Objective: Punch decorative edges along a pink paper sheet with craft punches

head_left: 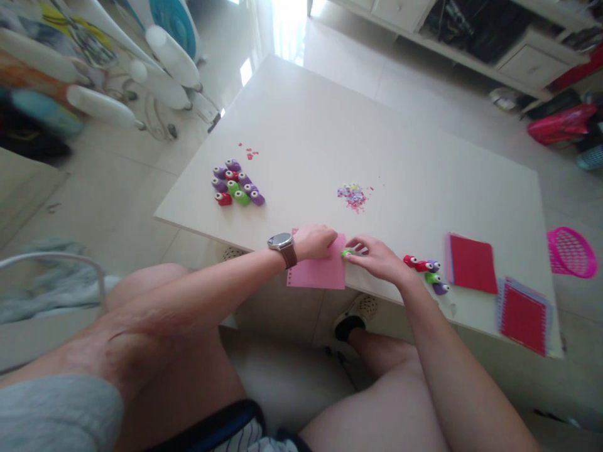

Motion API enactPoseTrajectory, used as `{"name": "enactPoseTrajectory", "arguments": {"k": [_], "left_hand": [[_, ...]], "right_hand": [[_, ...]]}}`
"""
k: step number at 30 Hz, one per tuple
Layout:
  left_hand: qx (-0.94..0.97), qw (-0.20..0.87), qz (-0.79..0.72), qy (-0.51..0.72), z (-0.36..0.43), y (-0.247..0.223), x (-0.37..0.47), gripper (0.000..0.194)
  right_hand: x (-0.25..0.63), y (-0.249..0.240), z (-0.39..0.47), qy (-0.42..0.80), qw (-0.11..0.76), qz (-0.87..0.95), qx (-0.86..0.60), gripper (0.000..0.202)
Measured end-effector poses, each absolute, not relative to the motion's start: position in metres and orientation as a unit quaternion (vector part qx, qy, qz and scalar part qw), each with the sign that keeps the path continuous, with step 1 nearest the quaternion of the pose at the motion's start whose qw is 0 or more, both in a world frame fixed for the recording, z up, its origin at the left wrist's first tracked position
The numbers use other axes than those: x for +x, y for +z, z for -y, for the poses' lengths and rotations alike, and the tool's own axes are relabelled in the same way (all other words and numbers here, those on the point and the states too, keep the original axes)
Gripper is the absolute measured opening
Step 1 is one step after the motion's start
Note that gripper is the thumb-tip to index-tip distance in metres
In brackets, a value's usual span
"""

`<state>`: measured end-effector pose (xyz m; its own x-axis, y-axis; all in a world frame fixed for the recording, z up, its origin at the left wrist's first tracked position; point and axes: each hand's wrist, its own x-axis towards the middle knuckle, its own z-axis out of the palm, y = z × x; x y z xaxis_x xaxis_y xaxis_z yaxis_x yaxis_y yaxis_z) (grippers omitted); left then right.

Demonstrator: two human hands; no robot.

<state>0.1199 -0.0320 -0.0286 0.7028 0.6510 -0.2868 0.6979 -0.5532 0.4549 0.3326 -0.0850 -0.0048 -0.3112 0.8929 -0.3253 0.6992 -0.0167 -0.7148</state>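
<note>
A sheet of pink paper (313, 274) lies at the near edge of the white table and hangs over it, with a row of small punched holes down its left side. My left hand (316, 242), with a watch on the wrist, rests on the sheet's upper part, its fingers curled in and partly hidden. At the sheet's right edge, my right hand (374, 256) grips a small green craft punch (347, 253) between thumb and fingers. Whether the paper sits inside the punch's slot is too small to tell.
Several purple, red and green punches (234, 182) stand at left, more (428, 267) at right. Tiny paper cutouts (353, 196) lie mid-table, a few red bits (249, 152) farther left. Red sheets (472, 262) and a red punched stack (524, 316) occupy the right end. A pink basket (572, 252) stands beyond.
</note>
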Motion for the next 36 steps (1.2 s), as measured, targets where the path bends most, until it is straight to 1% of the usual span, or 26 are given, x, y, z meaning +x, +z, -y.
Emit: {"name": "enactPoseTrajectory", "arguments": {"k": [5,12,18,24,31,34,36], "left_hand": [[0.882,0.273,-0.383,-0.041,0.032,-0.026,0.120,0.024],[0.883,0.267,-0.384,-0.040,0.031,-0.028,0.121,0.023],[0.882,0.272,-0.382,-0.044,0.031,-0.028,0.122,0.024],[0.883,0.273,-0.381,-0.045,0.031,-0.029,0.122,0.026],[0.886,0.269,-0.375,-0.040,0.031,-0.029,0.122,0.026],[0.886,0.272,-0.372,-0.047,0.031,-0.023,0.123,0.031],[0.883,0.281,-0.371,-0.066,0.030,-0.017,0.124,0.041]], "right_hand": [[0.335,-0.002,0.084,0.466,0.081,0.662,-0.581,0.016],[0.335,-0.001,0.084,0.481,0.050,0.634,-0.604,0.017],[0.332,0.000,0.083,0.457,0.054,0.646,-0.609,0.015],[0.327,0.001,0.083,0.452,0.076,0.649,-0.607,0.012],[0.323,0.002,0.084,0.453,0.076,0.640,-0.616,0.014],[0.322,0.000,0.084,0.445,0.080,0.641,-0.621,0.014],[0.323,-0.003,0.083,0.442,0.084,0.638,-0.625,0.014]]}}
